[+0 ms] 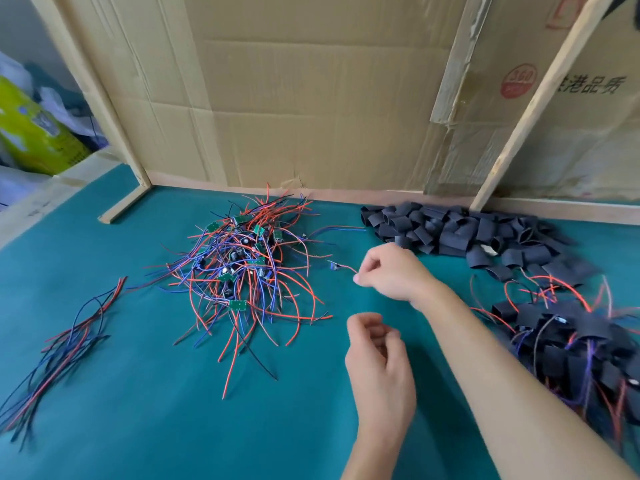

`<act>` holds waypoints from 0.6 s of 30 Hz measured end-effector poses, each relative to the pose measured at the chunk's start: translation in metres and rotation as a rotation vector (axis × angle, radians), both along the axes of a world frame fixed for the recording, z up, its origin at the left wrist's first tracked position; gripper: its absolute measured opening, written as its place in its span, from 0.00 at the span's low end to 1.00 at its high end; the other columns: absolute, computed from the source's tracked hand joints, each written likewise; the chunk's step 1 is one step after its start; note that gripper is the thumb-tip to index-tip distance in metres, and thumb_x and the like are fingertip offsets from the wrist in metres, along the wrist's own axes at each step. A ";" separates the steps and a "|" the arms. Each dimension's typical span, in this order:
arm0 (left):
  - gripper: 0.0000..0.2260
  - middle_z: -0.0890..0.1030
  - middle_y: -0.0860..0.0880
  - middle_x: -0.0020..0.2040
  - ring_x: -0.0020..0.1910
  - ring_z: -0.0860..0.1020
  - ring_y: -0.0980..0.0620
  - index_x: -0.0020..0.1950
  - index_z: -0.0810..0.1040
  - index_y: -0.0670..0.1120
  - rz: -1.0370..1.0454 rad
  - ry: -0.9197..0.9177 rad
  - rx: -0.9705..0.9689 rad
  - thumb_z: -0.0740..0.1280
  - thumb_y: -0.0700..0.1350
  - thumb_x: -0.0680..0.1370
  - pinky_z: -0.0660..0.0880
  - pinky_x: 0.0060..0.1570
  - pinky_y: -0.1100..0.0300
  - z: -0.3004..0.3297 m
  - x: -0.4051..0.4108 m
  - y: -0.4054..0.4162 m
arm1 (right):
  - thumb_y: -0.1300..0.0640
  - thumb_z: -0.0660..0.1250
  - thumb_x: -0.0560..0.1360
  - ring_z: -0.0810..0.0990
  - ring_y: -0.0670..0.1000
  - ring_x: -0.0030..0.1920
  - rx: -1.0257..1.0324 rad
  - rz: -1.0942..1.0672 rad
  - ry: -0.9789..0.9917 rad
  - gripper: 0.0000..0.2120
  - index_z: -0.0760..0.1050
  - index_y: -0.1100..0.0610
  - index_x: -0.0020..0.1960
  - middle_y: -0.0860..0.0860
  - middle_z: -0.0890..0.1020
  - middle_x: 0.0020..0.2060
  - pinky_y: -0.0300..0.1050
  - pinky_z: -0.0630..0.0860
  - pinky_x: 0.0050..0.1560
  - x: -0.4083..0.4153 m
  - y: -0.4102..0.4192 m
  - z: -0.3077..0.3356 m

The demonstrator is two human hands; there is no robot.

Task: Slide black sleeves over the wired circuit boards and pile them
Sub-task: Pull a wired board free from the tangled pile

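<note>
A tangled heap of wired circuit boards [242,258] is seen on the green table mat [138,410]: small green boards with dark components, each trailing thin red, blue and black leads that splay outward in all directions. To the right of this heap, against the cardboard wall [311,98], a mound of black sleeves [457,233] is piled, short flattened tube pieces with a matte surface. Nearer than the sleeves and further right of the heap, a pile of sleeved boards [571,341] is found, black covers with red and blue leads poking out. Well to the left of the heap, a loose bundle of bare wires [65,348] is laid out.

Just right of the heap, a thin red lead [341,266] is pinched by the right hand [391,271] between thumb and fingertips; what hangs at its far end is blurred. The left hand [377,358] is held nearer than the right, fingers loosely curled, nothing gripped.
</note>
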State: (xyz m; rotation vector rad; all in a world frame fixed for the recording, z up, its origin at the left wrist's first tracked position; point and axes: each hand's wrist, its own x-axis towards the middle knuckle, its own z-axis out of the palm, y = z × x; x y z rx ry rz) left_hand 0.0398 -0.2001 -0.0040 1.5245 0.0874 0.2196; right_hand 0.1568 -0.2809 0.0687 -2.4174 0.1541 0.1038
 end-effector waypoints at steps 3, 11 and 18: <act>0.06 0.84 0.57 0.43 0.36 0.82 0.55 0.54 0.73 0.52 -0.005 0.029 -0.066 0.63 0.41 0.83 0.77 0.38 0.65 0.001 0.001 0.001 | 0.61 0.75 0.75 0.76 0.47 0.31 0.324 -0.051 -0.009 0.08 0.79 0.57 0.40 0.49 0.83 0.30 0.37 0.72 0.32 -0.050 -0.028 0.012; 0.08 0.85 0.56 0.43 0.41 0.83 0.54 0.50 0.74 0.53 -0.077 0.029 0.023 0.58 0.49 0.86 0.80 0.47 0.48 0.004 -0.001 0.002 | 0.68 0.69 0.79 0.76 0.53 0.28 0.691 -0.027 0.240 0.05 0.76 0.62 0.44 0.59 0.80 0.33 0.41 0.69 0.27 -0.155 -0.035 -0.015; 0.07 0.84 0.54 0.40 0.33 0.80 0.55 0.50 0.76 0.52 -0.012 0.047 -0.026 0.63 0.40 0.83 0.75 0.37 0.63 0.003 0.001 0.003 | 0.57 0.74 0.76 0.83 0.49 0.35 0.274 -0.031 0.101 0.04 0.83 0.54 0.42 0.52 0.86 0.37 0.45 0.77 0.34 -0.111 -0.056 0.006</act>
